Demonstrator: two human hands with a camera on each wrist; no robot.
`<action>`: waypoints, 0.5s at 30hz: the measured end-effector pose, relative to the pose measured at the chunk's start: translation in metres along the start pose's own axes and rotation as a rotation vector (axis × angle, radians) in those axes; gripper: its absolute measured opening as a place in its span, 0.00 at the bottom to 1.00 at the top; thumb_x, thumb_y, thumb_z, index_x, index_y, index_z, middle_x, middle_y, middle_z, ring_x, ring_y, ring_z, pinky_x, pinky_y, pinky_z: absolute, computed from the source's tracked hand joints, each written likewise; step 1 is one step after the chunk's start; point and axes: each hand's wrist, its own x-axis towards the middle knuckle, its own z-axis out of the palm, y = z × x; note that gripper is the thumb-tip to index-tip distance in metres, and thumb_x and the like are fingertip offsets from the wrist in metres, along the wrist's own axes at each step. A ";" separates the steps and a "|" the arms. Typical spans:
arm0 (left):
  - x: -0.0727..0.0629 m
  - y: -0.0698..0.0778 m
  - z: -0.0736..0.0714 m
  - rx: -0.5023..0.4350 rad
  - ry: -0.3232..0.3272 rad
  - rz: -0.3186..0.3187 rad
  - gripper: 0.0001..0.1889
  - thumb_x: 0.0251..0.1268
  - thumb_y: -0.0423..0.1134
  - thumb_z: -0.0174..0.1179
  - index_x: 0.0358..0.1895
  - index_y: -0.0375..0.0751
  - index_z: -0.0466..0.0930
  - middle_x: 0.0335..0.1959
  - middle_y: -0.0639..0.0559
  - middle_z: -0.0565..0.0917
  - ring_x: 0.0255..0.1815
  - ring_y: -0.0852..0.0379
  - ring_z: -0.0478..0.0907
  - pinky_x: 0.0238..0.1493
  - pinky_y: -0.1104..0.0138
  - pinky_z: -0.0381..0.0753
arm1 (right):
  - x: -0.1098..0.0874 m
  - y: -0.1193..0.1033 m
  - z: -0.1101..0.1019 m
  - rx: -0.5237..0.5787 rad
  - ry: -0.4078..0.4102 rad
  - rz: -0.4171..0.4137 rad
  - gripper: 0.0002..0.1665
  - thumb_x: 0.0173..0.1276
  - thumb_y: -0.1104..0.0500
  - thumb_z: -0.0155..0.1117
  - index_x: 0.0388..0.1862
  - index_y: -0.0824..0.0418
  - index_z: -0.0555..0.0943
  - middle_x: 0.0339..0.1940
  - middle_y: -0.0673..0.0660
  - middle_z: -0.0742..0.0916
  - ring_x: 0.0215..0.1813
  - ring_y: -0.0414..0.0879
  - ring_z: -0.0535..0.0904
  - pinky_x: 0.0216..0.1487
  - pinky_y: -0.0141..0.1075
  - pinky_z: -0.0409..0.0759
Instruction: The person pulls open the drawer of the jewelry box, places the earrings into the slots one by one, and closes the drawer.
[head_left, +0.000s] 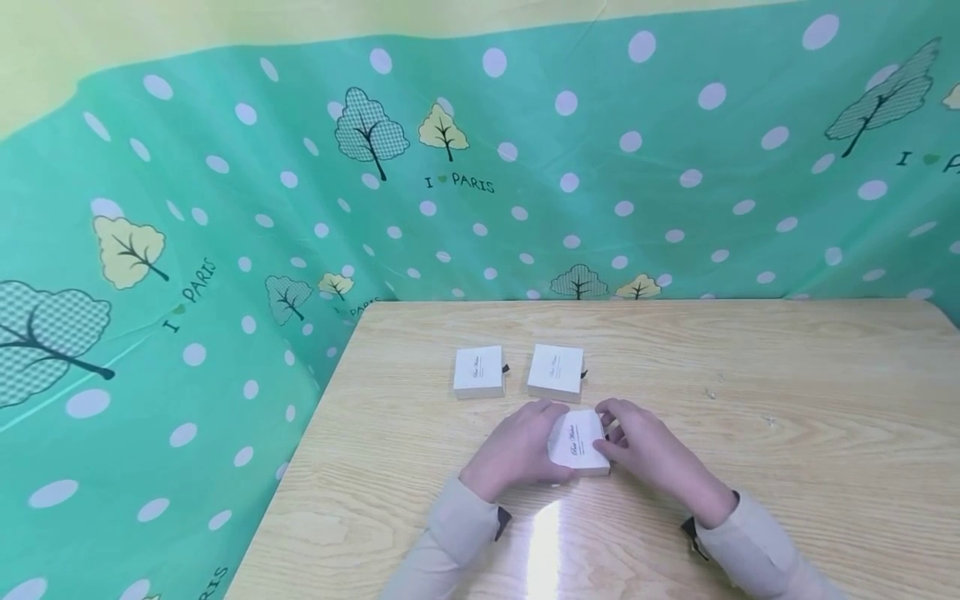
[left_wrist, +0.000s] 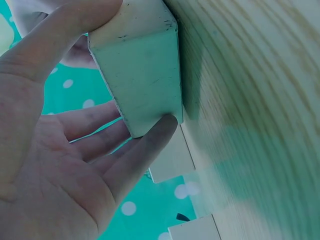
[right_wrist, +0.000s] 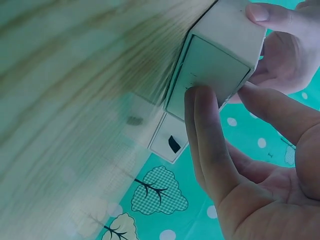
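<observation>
On the smooth, wood-grained worktop (head_left: 832, 467), the left hand (head_left: 517, 450) grips a squarish white cardboard box (head_left: 579, 450) printed with dark script; the right hand (head_left: 648, 446) touches its end with extended fingers. Two matching boxes (head_left: 478, 371) (head_left: 556, 371) sit beyond, before green, white-dotted, tree-printed fabric (head_left: 525, 108).

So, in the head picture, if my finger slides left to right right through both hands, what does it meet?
Green dotted cloth → wooden table → left hand → the white box it holds → right hand → wooden table again.
</observation>
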 end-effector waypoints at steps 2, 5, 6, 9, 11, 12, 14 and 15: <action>0.001 0.000 0.000 -0.005 0.004 0.006 0.45 0.43 0.56 0.77 0.67 0.43 0.72 0.60 0.50 0.79 0.56 0.58 0.77 0.57 0.66 0.78 | -0.001 0.000 0.000 -0.004 0.009 -0.006 0.25 0.61 0.67 0.71 0.56 0.70 0.76 0.44 0.59 0.84 0.39 0.44 0.82 0.34 0.31 0.82; 0.002 0.001 0.001 -0.015 0.016 0.015 0.44 0.43 0.56 0.77 0.66 0.44 0.72 0.59 0.52 0.80 0.54 0.59 0.77 0.56 0.67 0.78 | -0.002 0.002 -0.002 -0.012 0.024 -0.027 0.25 0.61 0.67 0.71 0.56 0.71 0.75 0.44 0.59 0.84 0.39 0.44 0.82 0.34 0.30 0.81; 0.003 0.001 0.001 -0.024 0.020 0.017 0.44 0.43 0.56 0.78 0.66 0.44 0.72 0.59 0.52 0.80 0.54 0.59 0.77 0.55 0.67 0.78 | -0.002 0.002 -0.003 -0.014 0.030 -0.029 0.25 0.61 0.67 0.71 0.57 0.71 0.75 0.44 0.59 0.84 0.39 0.43 0.82 0.34 0.30 0.81; 0.006 0.002 0.001 -0.040 0.031 0.024 0.44 0.43 0.55 0.78 0.67 0.45 0.72 0.62 0.52 0.79 0.57 0.58 0.76 0.58 0.66 0.78 | -0.003 0.003 -0.006 -0.017 0.041 -0.036 0.26 0.61 0.67 0.71 0.57 0.71 0.75 0.45 0.60 0.84 0.39 0.44 0.82 0.34 0.30 0.81; 0.009 0.003 0.002 -0.045 0.037 0.033 0.45 0.43 0.55 0.78 0.68 0.45 0.71 0.62 0.52 0.78 0.58 0.58 0.77 0.58 0.66 0.77 | -0.003 0.004 -0.009 -0.019 0.045 -0.034 0.26 0.61 0.66 0.71 0.57 0.71 0.75 0.45 0.60 0.84 0.39 0.45 0.82 0.34 0.31 0.82; 0.010 0.004 0.003 -0.045 0.037 0.036 0.45 0.43 0.55 0.78 0.68 0.45 0.71 0.63 0.52 0.78 0.59 0.58 0.77 0.59 0.66 0.77 | -0.004 0.004 -0.011 -0.019 0.046 -0.030 0.26 0.61 0.66 0.71 0.57 0.71 0.75 0.45 0.60 0.84 0.40 0.45 0.82 0.35 0.31 0.82; 0.013 0.005 0.004 -0.036 0.034 0.044 0.46 0.44 0.56 0.77 0.69 0.45 0.70 0.64 0.51 0.78 0.60 0.57 0.77 0.60 0.66 0.77 | -0.005 0.005 -0.014 -0.019 0.045 -0.026 0.27 0.61 0.66 0.71 0.58 0.72 0.74 0.46 0.61 0.84 0.40 0.46 0.82 0.35 0.32 0.82; 0.015 0.006 0.004 -0.032 0.033 0.048 0.46 0.44 0.56 0.77 0.69 0.44 0.70 0.64 0.51 0.78 0.60 0.56 0.77 0.61 0.66 0.77 | -0.006 0.006 -0.015 -0.019 0.046 -0.023 0.27 0.61 0.66 0.71 0.58 0.72 0.74 0.46 0.61 0.84 0.40 0.46 0.82 0.35 0.33 0.83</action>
